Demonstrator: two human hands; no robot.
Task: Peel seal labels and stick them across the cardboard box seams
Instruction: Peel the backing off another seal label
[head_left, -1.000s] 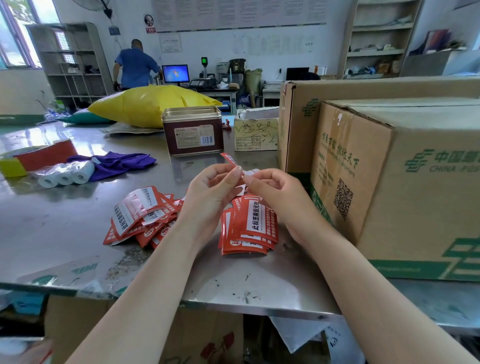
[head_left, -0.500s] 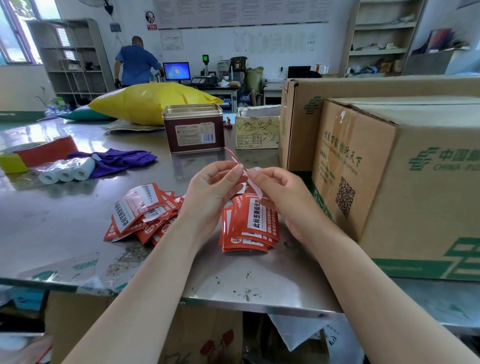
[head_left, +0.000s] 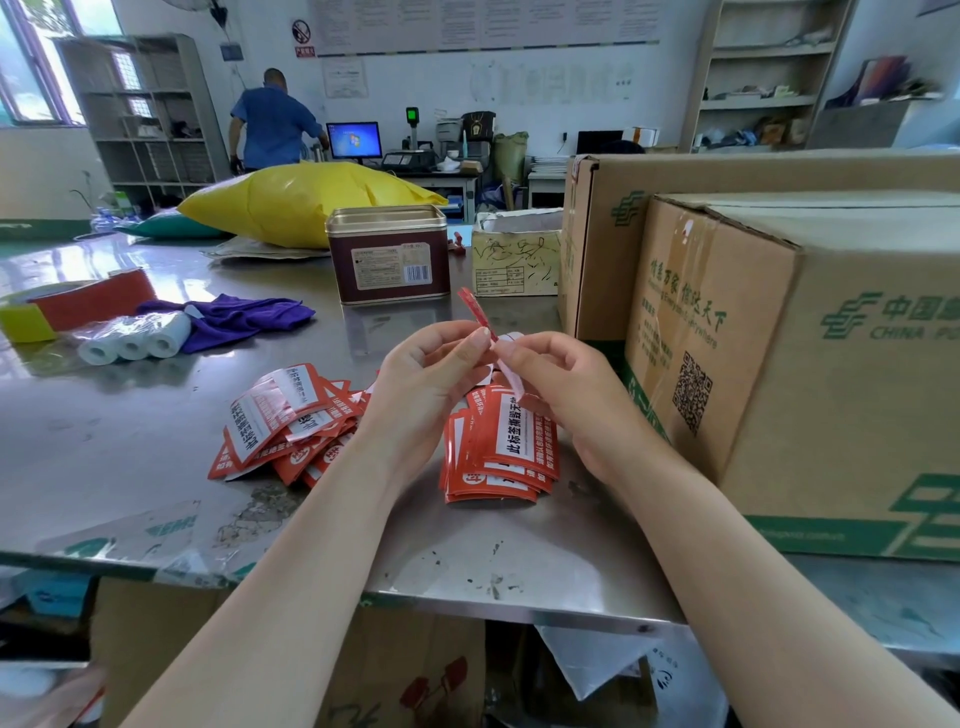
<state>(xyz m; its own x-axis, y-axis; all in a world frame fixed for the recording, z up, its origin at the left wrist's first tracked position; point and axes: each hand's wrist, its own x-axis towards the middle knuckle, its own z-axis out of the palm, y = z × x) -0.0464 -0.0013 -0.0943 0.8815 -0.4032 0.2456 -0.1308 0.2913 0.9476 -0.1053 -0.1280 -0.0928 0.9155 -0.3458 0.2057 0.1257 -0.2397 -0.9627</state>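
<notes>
Narrow red-and-white paper seal label (head_left: 485, 332): pinched between left hand (head_left: 434, 384) and right hand (head_left: 563, 395) above the table; long axis slanting up-left to down-right; brown printed cardboard box (head_left: 810, 364) lies right, nearer the right hand; seam on top.

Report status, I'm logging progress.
Both hands, left hand and right hand, pinch one seal label, mid-peel. Cardboard box waits right. Nothing blocking.

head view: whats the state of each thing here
label: pinched by both hands, part peeled
left hand: pinching label
right hand: pinching label
label stack: lying on table
near box: taped shut
tin: lid on
</notes>
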